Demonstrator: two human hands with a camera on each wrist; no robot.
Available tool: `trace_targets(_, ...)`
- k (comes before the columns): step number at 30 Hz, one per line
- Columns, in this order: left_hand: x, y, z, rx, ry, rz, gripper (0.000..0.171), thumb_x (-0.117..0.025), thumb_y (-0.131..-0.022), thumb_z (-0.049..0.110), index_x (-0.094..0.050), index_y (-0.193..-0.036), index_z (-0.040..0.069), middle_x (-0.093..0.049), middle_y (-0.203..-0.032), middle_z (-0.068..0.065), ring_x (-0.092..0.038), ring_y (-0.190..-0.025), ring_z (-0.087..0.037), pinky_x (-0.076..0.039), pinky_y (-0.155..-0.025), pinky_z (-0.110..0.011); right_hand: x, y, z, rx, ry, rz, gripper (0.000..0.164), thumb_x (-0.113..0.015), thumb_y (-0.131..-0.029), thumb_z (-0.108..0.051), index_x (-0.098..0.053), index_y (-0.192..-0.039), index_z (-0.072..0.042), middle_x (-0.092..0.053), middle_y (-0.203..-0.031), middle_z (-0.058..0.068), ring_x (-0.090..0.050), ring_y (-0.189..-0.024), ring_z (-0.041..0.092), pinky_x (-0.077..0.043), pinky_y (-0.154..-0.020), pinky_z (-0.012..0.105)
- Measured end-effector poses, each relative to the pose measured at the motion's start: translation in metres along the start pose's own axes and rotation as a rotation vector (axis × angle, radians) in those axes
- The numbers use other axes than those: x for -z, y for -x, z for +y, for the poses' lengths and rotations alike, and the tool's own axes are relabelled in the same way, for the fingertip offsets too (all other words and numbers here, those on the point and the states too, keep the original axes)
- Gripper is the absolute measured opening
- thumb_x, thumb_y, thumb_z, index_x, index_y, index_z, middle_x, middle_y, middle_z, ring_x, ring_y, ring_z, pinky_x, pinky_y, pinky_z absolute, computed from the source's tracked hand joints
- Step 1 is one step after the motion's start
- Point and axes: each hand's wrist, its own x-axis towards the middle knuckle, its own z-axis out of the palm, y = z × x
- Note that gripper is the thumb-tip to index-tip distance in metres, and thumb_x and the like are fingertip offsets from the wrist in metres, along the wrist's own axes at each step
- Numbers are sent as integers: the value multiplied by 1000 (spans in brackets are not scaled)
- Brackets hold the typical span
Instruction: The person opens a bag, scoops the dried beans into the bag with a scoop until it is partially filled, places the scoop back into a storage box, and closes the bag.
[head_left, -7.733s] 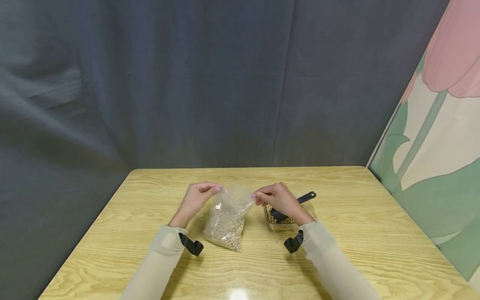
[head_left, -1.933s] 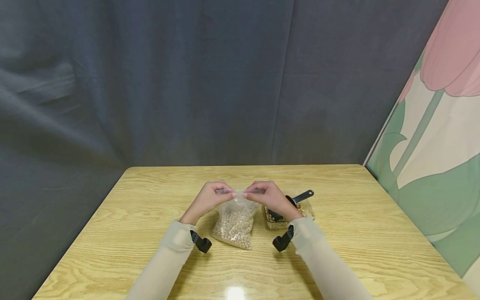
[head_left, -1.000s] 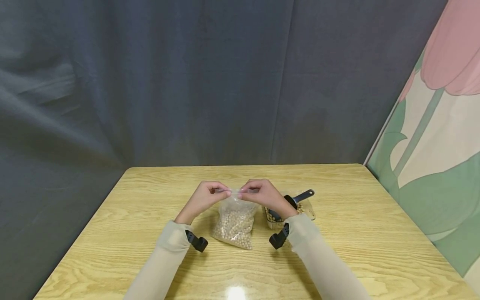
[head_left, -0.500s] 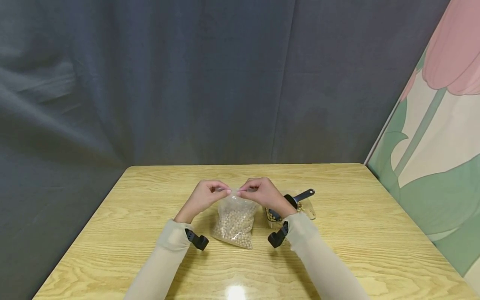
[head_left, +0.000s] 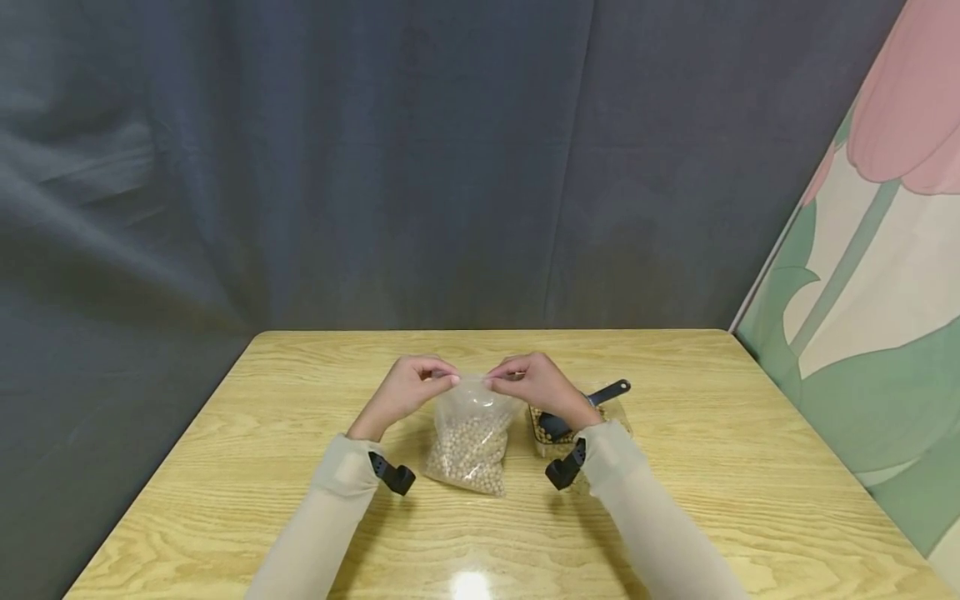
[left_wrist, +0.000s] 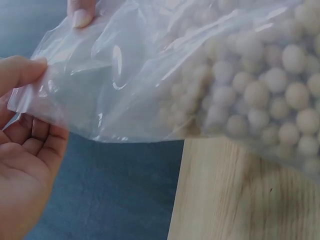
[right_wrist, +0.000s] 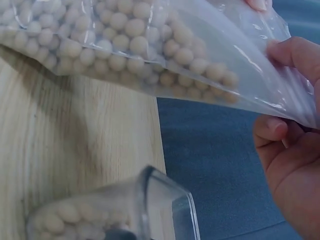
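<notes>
A clear plastic bag (head_left: 468,454) with beige, pea-sized balls in its lower part stands on the table, its upper part drawn upward. My left hand (head_left: 407,390) pinches the bag's top edge near the left corner between thumb and fingers. On the other side, my right hand (head_left: 538,387) pinches the same edge, with a short stretch of film between the two thumbs. In the left wrist view the film (left_wrist: 85,95) near the mouth is flat and creased, with no balls in it. The right wrist view shows the balls (right_wrist: 135,44) slumped below the right fingers.
Right of the bag, partly behind my right wrist, sits a clear plastic container (head_left: 550,451) of similar balls. A black scoop (head_left: 611,392) lies in it, handle to the back right. The wooden table (head_left: 300,400) ends at a dark curtain (head_left: 420,167).
Earlier the bag's top was slack and skewed, with the hands wide apart. They then came close together along its top edge. Over the last half second the right hand has slid slightly rightward.
</notes>
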Motion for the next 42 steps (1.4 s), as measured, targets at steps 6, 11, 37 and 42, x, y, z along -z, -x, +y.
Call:
trace_targets(6, 4, -1, -2, -44, -1, -14, 23, -66, -91, 17, -74, -104, 0, -71, -102, -14, -61, -88, -17, -50, -72, -26, 7, 1, 7, -9, 6, -1, 24, -67, -91, -26, -76, -105, -9, -72, -100, 4, -64, -83, 12, -53, -75, 30)
trace_targets(11, 7, 1, -1, -50, -5, -14, 22, -64, -92, 14, -73, -107, 1, -69, -106, -15, -62, -90, -18, -50, -72, -23, 15, 5, 5, -21, 11, 1, 22, -65, -92, -21, -75, -106, -7, -72, -103, 10, -63, -81, 14, -52, -75, 34)
trace_targets(37, 20, -11, -28, 158, 4, 110, 27, -70, -88, 26, -75, -109, 10, -70, -115, -9, -65, -101, -22, -52, -87, -38, 19, -15, 28, -14, 60, 69, 24, -63, -93, -16, -72, -112, -3, -70, -110, 15, -66, -92, 19, -54, -79, 33)
trace_targets(42, 19, -14, -32, 211, -14, 184, 21, -72, -86, 23, -76, -103, 11, -72, -109, -8, -67, -98, -22, -53, -87, -39, 17, -18, 33, -17, 68, 89, 24, -63, -93, -15, -72, -113, -4, -70, -111, 15, -66, -92, 19, -54, -78, 34)
